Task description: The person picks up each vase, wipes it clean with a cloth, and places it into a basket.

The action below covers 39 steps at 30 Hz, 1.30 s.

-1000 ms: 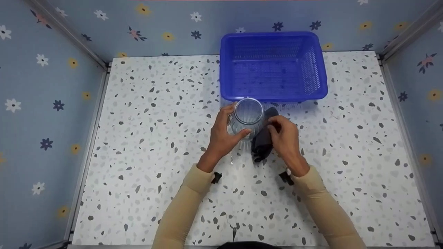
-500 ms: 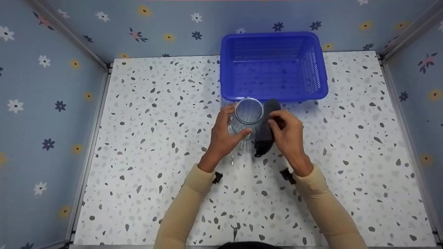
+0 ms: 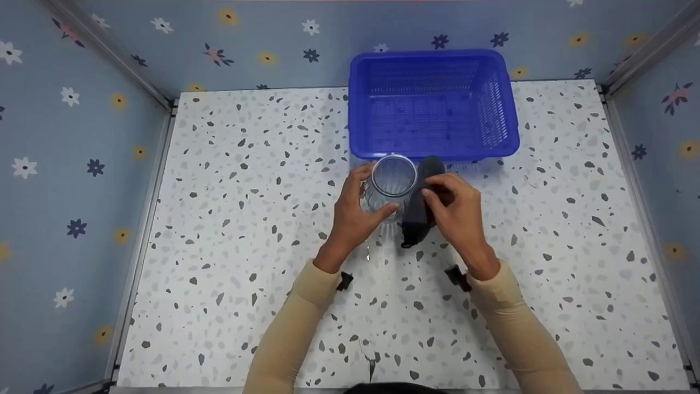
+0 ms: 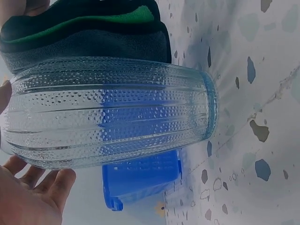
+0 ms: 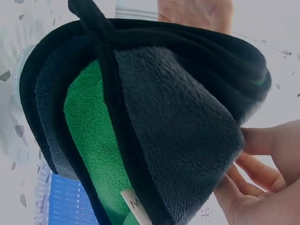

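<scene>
Fingers spread round its upper part, my left hand (image 3: 353, 213) grips a clear glass vase (image 4: 112, 112). The vase has vertical ribs, a dimpled surface and a wide round mouth; it stands upright, its base at the table. My right hand (image 3: 458, 210) pinches a folded microfibre cloth (image 5: 168, 117) between thumb and fingers, on the vase's right side. The cloth is dark grey with black edging, a green inner face and a small white label. In the left wrist view it lies along the glass, hiding part of that side.
A blue plastic basket (image 3: 432, 153) with slotted walls stands behind the vase at the back of the speckled white table (image 3: 246, 219). Flower-patterned panels (image 3: 65, 180) border the table at the back and both sides.
The cloth has shifted away from me along the vase's side, its far end now nearer the basket. My right hand has moved slightly right; the left hand and vase have stayed put.
</scene>
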Each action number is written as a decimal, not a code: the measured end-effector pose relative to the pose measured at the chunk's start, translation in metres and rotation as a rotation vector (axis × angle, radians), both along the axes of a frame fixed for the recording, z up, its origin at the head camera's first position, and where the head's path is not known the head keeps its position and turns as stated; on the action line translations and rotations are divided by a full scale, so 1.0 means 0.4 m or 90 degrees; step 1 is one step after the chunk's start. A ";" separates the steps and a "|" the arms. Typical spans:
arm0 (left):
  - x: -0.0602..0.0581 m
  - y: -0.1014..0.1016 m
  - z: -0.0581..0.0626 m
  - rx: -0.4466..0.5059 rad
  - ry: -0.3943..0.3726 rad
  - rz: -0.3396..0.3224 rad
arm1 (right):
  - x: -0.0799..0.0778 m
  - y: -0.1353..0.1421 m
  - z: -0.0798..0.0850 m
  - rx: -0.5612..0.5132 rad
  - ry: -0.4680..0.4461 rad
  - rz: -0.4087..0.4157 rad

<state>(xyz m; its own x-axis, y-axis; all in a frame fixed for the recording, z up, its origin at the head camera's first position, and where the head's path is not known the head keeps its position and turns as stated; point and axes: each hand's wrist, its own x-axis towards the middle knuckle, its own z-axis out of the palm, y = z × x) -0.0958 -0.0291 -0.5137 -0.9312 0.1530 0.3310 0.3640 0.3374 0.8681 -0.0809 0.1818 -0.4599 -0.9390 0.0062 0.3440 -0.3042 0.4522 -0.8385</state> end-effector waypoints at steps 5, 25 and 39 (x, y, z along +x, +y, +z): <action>-0.004 0.004 0.001 0.000 -0.003 0.012 | 0.001 0.007 0.002 -0.019 -0.010 0.023; -0.038 -0.051 0.021 -0.001 -0.041 -0.118 | -0.015 0.031 -0.016 -0.015 -0.078 0.046; -0.003 0.006 0.020 -0.009 -0.037 0.019 | 0.004 0.024 -0.016 -0.017 0.004 0.077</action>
